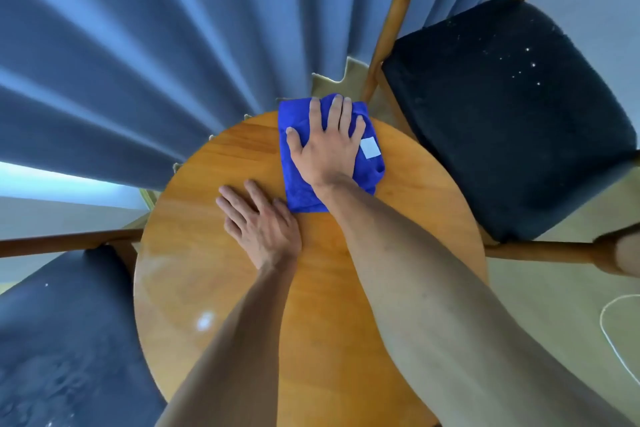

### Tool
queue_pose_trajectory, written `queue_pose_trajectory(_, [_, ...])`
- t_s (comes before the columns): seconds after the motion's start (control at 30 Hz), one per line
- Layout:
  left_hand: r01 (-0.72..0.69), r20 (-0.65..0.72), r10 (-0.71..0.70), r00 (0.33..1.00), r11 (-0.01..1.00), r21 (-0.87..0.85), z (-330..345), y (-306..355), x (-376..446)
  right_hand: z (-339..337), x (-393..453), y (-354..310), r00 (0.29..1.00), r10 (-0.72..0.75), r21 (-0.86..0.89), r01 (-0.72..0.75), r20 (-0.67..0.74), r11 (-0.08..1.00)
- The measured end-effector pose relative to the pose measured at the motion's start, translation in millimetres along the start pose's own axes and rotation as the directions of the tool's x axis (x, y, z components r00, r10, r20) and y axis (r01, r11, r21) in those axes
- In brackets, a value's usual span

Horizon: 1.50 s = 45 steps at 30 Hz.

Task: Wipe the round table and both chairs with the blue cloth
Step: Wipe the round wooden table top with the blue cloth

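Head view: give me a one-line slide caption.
Right hand presses the blue cloth flat at the round table far edge; left hand rests on bare wood.

On the round table [214, 288] you had bare wood open along the left edge and across the whole near half, save where your own forearms crossed it. Your left hand [263, 224] lay flat near the middle, and your right hand [327, 146] pressed the blue cloth [298, 191] at the far edge. The right chair [502, 114] stood close against the far-right edge, the left chair [65, 340] against the near-left edge, and the curtain [121, 62] hung just beyond the far edge.
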<state>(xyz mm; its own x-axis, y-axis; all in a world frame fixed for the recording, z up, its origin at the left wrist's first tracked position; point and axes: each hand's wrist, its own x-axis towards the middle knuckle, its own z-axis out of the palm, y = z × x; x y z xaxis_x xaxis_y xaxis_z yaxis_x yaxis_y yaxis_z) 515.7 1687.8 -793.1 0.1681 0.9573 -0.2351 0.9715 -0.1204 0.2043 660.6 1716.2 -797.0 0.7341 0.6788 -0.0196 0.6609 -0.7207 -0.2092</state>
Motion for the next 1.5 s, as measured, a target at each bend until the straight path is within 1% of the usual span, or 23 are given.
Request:
queue_pose_trajectory(0.1, [-0.045, 0.015, 0.045, 0.999, 0.999, 0.001, 8.0, 22.3, -16.2, -4.5, -5.5, 38.2, 0.999, 0.04, -0.019, -0.04, -0.025, 0.999])
queue_pose_trajectory(0.3, [-0.119, 0.041, 0.117, 0.992, 0.992, 0.036, 22.9, 52.8, -56.1, -16.2, -19.1, 106.2, 0.978, 0.207, -0.056, -0.208, -0.013, 0.977])
queue_pose_trajectory(0.43, [-0.116, 0.044, 0.114, 0.992, 0.992, 0.046, 31.7, 67.6, -79.7, -25.2, -40.2, 142.2, 0.954, 0.294, -0.05, -0.297, -0.05, 0.954])
queue_pose_trajectory(0.53, [-0.113, 0.05, 0.111, 0.993, 0.993, 0.045, 37.4, 75.8, -100.2, -30.0, -60.2, 163.2, 0.945, 0.324, -0.036, -0.325, -0.045, 0.945])
queue_pose_trajectory(0.6, [-0.129, 0.063, 0.126, 0.99, 0.991, 0.042, 39.4, 79.9, -116.5, -33.4, -74.5, 176.5, 0.944, 0.33, -0.024, -0.331, -0.011, 0.943])
queue_pose_trajectory(0.7, [-0.164, 0.088, 0.158, 0.983, 0.984, 0.067, 39.4, 73.3, -135.1, -39.3, -97.0, 195.2, 0.942, 0.334, -0.002, -0.334, -0.001, 0.942])
queue_pose_trajectory(0.83, [-0.101, 0.071, 0.095, 0.993, 0.991, 0.084, 33.5, 43.9, -149.4, -41.8, -123.5, 215.2, 0.943, 0.333, 0.008, -0.333, -0.006, 0.943])
queue_pose_trajectory(0.97, [-0.076, 0.027, 0.073, 0.997, 0.99, 0.122, 29.4, -2.5, -156.8, -43.0, -139.7, 223.9, 0.925, 0.376, 0.069, -0.379, 0.05, 0.923])
queue_pose_trajectory(1.07, [-0.07, 0.02, 0.068, 0.997, 0.987, 0.144, 29.5, -25.3, -161.2, -44.4, -154.5, 227.0, 0.891, 0.45, 0.137, -0.454, 0.058, 0.88])
queue_pose_trajectory(1.23, [-0.044, 0.047, 0.039, 0.998, 0.994, 0.099, 30.4, -22.9, -173.9, -45.1, -208.6, 223.0, 0.809, 0.585, 0.2, -0.583, 0.054, 0.787])
queue_pose_trajectory(1.3, [-0.071, 0.065, 0.067, 0.996, 0.995, 0.073, 28.9, -28.2, -182.7, -45.0, -231.9, 219.8, 0.774, 0.632, 0.252, -0.619, 0.038, 0.744])
queue_pose_trajectory(1.4, [-0.163, 0.084, 0.158, 0.984, 0.984, 0.067, 24.1, -53.0, -202.2, -43.7, -267.9, 209.1, 0.697, 0.716, 0.29, -0.693, 0.038, 0.66])
queue_pose_trajectory(1.5, [-0.193, 0.103, 0.186, 0.977, 0.98, 0.055, 18.9, -89.8, -221.6, -41.1, -306.5, 191.2, 0.598, 0.798, 0.326, -0.77, 0.071, 0.548])
